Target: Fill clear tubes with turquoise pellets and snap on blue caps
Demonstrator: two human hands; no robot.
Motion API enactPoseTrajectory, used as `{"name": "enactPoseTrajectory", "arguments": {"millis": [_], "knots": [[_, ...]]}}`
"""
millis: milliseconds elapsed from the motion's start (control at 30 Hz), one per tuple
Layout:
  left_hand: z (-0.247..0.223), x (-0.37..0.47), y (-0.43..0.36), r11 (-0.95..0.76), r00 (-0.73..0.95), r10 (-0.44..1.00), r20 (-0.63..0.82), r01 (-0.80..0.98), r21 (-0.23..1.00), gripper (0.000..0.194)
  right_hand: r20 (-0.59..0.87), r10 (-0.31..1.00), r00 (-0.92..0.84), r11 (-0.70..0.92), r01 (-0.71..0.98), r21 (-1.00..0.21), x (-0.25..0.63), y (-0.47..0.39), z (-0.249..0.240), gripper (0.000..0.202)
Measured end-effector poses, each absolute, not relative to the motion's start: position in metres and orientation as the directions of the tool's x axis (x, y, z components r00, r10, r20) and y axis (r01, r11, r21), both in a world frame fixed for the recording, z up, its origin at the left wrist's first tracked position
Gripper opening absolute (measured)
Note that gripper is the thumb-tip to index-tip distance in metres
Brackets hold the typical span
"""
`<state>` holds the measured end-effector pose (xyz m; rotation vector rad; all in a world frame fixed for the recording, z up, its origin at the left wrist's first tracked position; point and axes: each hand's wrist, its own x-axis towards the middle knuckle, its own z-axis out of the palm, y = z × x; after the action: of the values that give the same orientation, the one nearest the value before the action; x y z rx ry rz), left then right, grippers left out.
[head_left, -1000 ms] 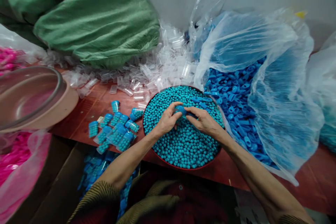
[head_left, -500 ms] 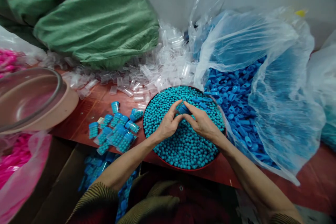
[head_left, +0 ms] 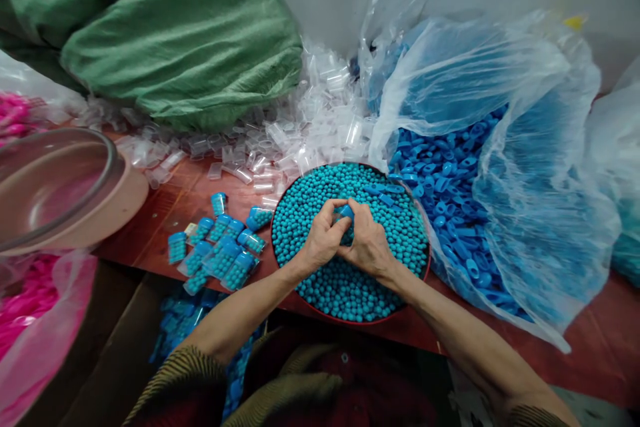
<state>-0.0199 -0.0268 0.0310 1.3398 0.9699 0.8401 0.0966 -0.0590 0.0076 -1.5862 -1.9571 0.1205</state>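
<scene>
Green cloth, basin, pink pieces.

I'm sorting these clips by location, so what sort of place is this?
Probably a small packing workshop: a basin of teal beads, a heap of clear empty containers and an open bag of blue plastic caps.

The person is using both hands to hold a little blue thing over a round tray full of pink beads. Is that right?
Not quite: the beads are turquoise, not pink, as the head view shows. Both hands do hold a little blue thing over the round tray.
</scene>
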Motion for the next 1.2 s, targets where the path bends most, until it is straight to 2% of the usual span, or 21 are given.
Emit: {"name": "enactPoseTrajectory", "arguments": {"millis": [133, 233, 300, 400, 467, 567, 633, 700, 767, 833, 900, 967, 1100, 1200], "knots": [[0.029, -0.023, -0.029, -0.057, 0.381, 0.924, -0.022, 0.195, 0.979, 0.025, 0.344, 0.932, -0.11, 0.254, 0.878, -0.406, 0.091, -0.061, 0.008, 0.073], [0.033, -0.041, -0.025, -0.147, 0.414, 0.91, 0.02, 0.278, 0.949, 0.032, 0.274, 0.936, -0.219, 0.309, 0.886, -0.347, 0.093, -0.063, 0.02, 0.073], [0.038, -0.067, -0.02, -0.158, 0.392, 0.92, 0.019, 0.326, 0.932, 0.035, 0.257, 0.93, -0.264, 0.338, 0.888, -0.311, 0.105, -0.06, 0.026, 0.063], [0.046, -0.121, -0.013, -0.137, 0.281, 0.96, 0.005, 0.451, 0.882, 0.04, 0.301, 0.946, -0.121, 0.202, 0.946, -0.253, 0.137, -0.047, 0.024, 0.037], [0.047, -0.159, -0.01, -0.122, 0.183, 0.983, 0.013, 0.598, 0.792, 0.041, 0.311, 0.95, -0.008, 0.061, 0.985, -0.162, 0.16, -0.037, 0.016, 0.029], [0.044, -0.196, -0.011, -0.108, 0.114, 0.993, 0.023, 0.831, 0.546, 0.039, 0.267, 0.962, 0.054, -0.052, 0.999, -0.014, 0.183, -0.026, 0.003, 0.025], [0.042, -0.199, -0.012, -0.118, 0.087, 0.991, 0.099, 0.92, 0.375, 0.04, 0.227, 0.972, 0.061, -0.065, 0.998, 0.014, 0.186, -0.021, 0.0, 0.024], [0.039, -0.181, -0.011, -0.159, 0.107, 0.977, 0.183, 0.941, 0.299, 0.039, 0.209, 0.975, 0.074, -0.068, 0.997, -0.037, 0.183, -0.019, 0.001, 0.029], [0.035, -0.149, -0.007, -0.259, 0.196, 0.958, 0.209, 0.907, 0.332, 0.036, 0.216, 0.971, 0.108, -0.078, 0.986, -0.144, 0.177, -0.018, 0.006, 0.037], [0.03, -0.111, 0.0, -0.343, 0.3, 0.939, 0.169, 0.864, 0.37, 0.032, 0.206, 0.971, 0.122, -0.061, 0.958, -0.28, 0.173, -0.017, 0.01, 0.037], [0.023, -0.075, 0.01, -0.39, 0.374, 0.919, 0.122, 0.83, 0.398, 0.03, 0.158, 0.984, 0.076, -0.009, 0.921, -0.389, 0.173, -0.017, 0.011, 0.033], [0.016, -0.047, 0.017, -0.398, 0.407, 0.91, 0.072, 0.816, 0.419, 0.032, 0.088, 0.996, -0.031, 0.066, 0.899, -0.433, 0.176, -0.019, 0.01, 0.033], [0.007, -0.022, 0.024, -0.41, 0.437, 0.898, 0.038, 0.805, 0.429, 0.032, -0.025, 0.956, -0.294, 0.265, 0.895, -0.359, 0.182, -0.027, 0.008, 0.047], [0.006, -0.016, 0.024, -0.402, 0.429, 0.902, 0.041, 0.803, 0.44, 0.031, -0.122, 0.937, -0.327, 0.305, 0.938, -0.165, 0.176, -0.032, 0.016, 0.05]]}}
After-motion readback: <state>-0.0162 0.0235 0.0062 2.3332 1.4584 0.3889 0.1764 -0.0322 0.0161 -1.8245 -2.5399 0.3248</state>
